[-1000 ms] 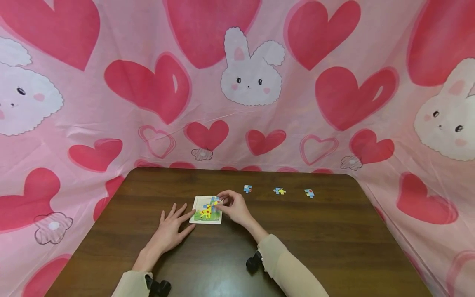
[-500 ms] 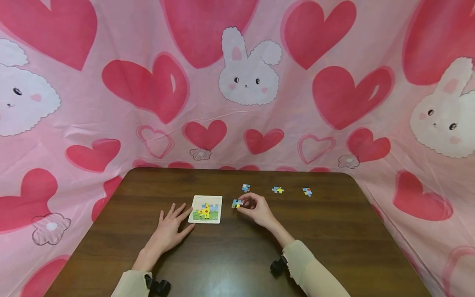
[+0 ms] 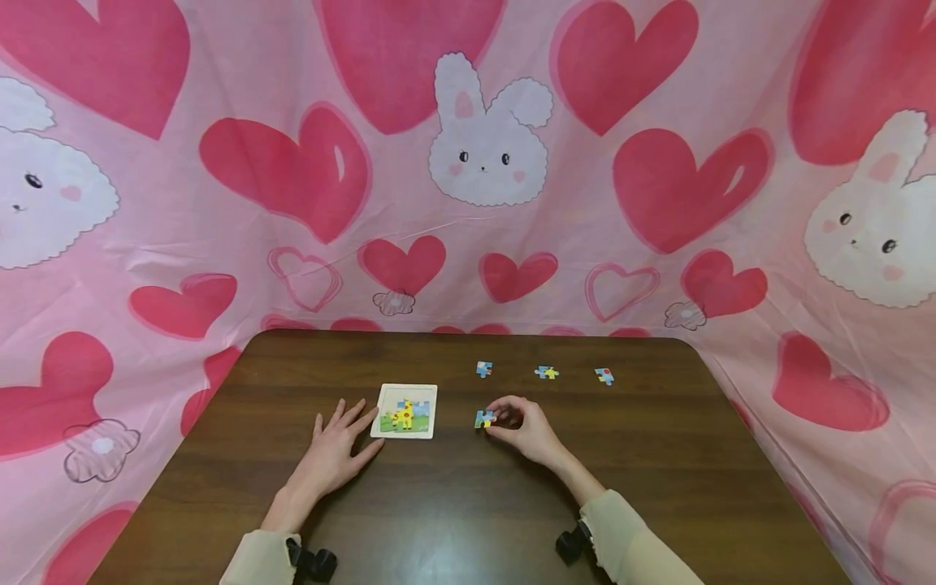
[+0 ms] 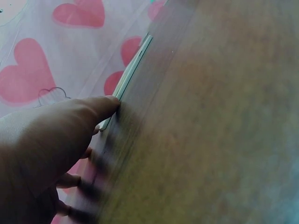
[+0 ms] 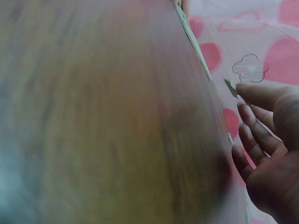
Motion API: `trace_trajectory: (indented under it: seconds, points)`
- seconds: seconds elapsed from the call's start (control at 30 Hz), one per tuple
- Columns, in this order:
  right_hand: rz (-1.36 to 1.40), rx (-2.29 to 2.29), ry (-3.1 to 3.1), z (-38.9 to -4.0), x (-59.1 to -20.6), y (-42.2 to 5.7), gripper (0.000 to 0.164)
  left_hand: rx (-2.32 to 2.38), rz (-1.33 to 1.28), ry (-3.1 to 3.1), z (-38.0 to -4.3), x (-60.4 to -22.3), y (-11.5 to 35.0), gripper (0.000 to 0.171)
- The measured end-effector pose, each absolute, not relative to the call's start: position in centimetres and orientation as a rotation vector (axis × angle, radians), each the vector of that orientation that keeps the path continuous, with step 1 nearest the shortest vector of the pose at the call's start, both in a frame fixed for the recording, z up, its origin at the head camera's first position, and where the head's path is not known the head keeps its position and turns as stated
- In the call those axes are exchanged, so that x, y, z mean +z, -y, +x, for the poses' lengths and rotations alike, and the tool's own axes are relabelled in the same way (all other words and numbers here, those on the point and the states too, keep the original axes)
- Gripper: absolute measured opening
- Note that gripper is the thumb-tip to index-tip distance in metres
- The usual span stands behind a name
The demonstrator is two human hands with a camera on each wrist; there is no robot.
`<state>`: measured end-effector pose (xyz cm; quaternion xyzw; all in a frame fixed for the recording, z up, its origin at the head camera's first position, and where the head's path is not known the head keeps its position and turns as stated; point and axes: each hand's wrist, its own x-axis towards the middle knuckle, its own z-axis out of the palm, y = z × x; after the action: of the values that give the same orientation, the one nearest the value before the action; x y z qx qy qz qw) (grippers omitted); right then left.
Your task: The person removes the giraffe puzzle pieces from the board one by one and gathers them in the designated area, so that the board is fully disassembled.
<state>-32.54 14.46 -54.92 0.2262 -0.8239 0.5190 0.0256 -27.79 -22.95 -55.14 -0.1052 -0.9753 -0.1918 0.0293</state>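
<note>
A square puzzle board (image 3: 405,435) with a pale rim lies left of the table's middle, its picture of a yellow giraffe on green grass partly filled in. My left hand (image 3: 331,455) rests flat with spread fingers; the index finger and thumb touch the board's left side. In the left wrist view, the thumb (image 4: 105,107) meets the board's edge (image 4: 133,65). To the right of the board, my right hand (image 3: 532,431) pinches a blue, green and yellow jigsaw piece (image 3: 483,419) between thumb and fingers. That piece (image 5: 231,87) appears edge-on in the right wrist view, above the table.
Three loose jigsaw pieces lie in a row at the back of the dark wooden table (image 3: 453,512): a left piece (image 3: 484,370), a middle piece (image 3: 546,372) and a right piece (image 3: 604,376). Behind the table hangs a pink cloth (image 3: 512,227) with hearts and rabbits.
My right hand has drawn back from the board, moving right and toward me with the jigsaw piece pinched in it. My left hand has stayed at the board's left side.
</note>
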Motion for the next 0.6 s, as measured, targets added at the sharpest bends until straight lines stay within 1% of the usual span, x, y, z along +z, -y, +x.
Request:
trace_trajectory:
  seconds: [0.33,0.6]
  points:
    - [0.670,1.426,2.563,-32.6,-56.4,-14.4,0.025,-0.597,-0.329,3.017,-27.7,-55.3,23.0,0.067]
    - [0.665,1.336,2.578,-32.6,-56.6,-14.4,0.026,-0.586,-0.320,3.013,-27.8,-55.2,23.0,0.067]
